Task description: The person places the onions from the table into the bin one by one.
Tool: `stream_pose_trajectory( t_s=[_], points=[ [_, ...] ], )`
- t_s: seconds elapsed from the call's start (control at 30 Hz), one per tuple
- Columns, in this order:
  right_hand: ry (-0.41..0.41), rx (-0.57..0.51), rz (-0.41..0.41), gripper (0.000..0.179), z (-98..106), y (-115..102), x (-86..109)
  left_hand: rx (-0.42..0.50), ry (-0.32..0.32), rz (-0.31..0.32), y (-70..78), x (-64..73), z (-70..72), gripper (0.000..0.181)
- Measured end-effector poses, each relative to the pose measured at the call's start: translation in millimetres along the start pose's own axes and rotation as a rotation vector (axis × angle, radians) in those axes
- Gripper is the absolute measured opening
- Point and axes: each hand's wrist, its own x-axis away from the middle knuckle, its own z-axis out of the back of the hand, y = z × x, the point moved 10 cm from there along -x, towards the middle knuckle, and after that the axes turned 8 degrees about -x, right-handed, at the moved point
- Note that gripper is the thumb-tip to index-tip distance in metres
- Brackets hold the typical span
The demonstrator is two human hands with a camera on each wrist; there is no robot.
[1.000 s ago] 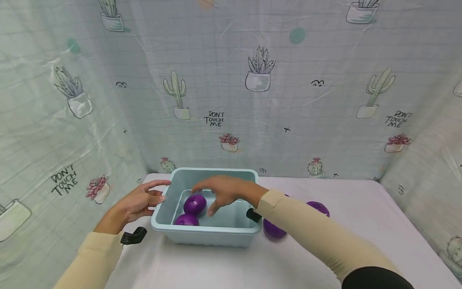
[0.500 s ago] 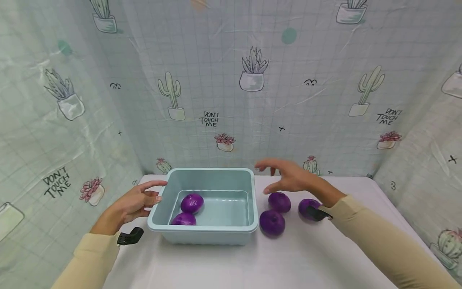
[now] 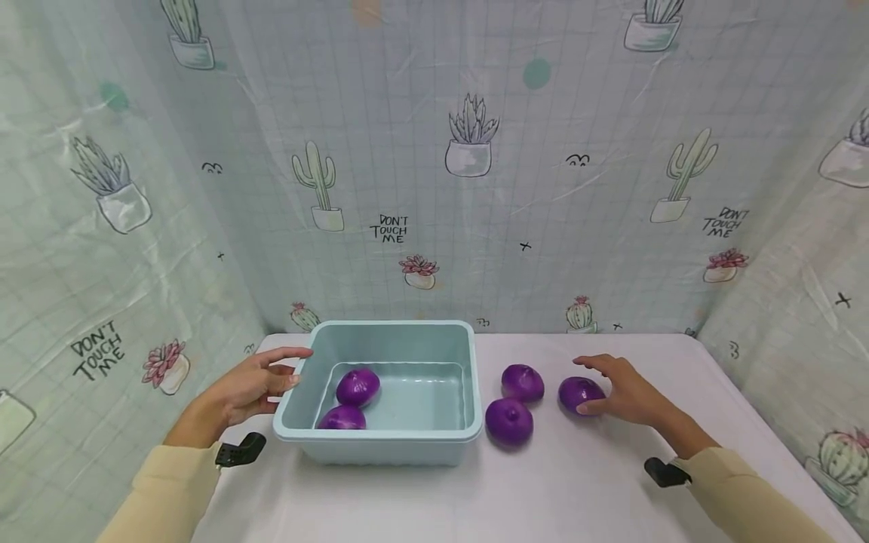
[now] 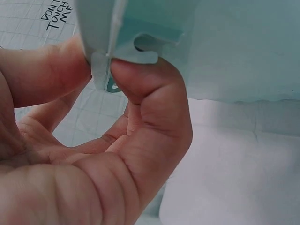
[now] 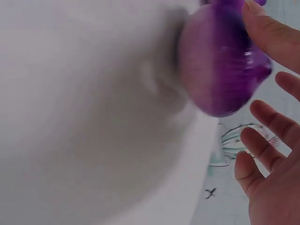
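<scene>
While the left hand [image 3: 247, 385] pinches the rim of the pale blue tub [image 3: 380, 454] on its left side, the right hand [image 3: 627, 388] is spread around an onion [image 3: 575, 392] on the table [image 3: 516, 501]. In the left wrist view, bent digits meet the rim from both sides. The right hand's grip is loose: its thumb reaches over the near side of this purple onion, and its other fingers stand apart, slightly bent. Whether the thumb touches the skin, I cannot tell.

The tub sits upright toward the table's far left corner, its back close to the far edge. Inside, two more purple onions lie against or just beside each other in its left half: the farther onion [image 3: 357, 387] shows nearly whole, and the nearer onion [image 3: 345, 417] is partly hidden by the front rim. Just outside the tub's right wall, an onion [image 3: 509, 422] lies close to the near right corner, with another onion [image 3: 523, 382] right behind it. The right hand's onion is farther toward the table's right edge.

A curtain [image 3: 400, 151] printed with potted cacti rises past the far edge. Black devices [image 3: 242, 450] sit at both wrists, by beige sleeves [image 3: 163, 483].
</scene>
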Motion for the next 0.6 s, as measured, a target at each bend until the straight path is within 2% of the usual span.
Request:
stream_pose_trajectory(
  t_s=[0.23,0.6],
  points=[
    [-0.001,-0.037,0.003,0.089,-13.6,13.8,4.6,0.009,-0.008,-0.007,-0.4,0.8,-1.7,0.061],
    [0.025,-0.02,0.003,0.09,-20.7,8.9,13.5,0.002,-0.01,-0.007,-1.2,-1.2,-0.9,0.062]
  ],
)
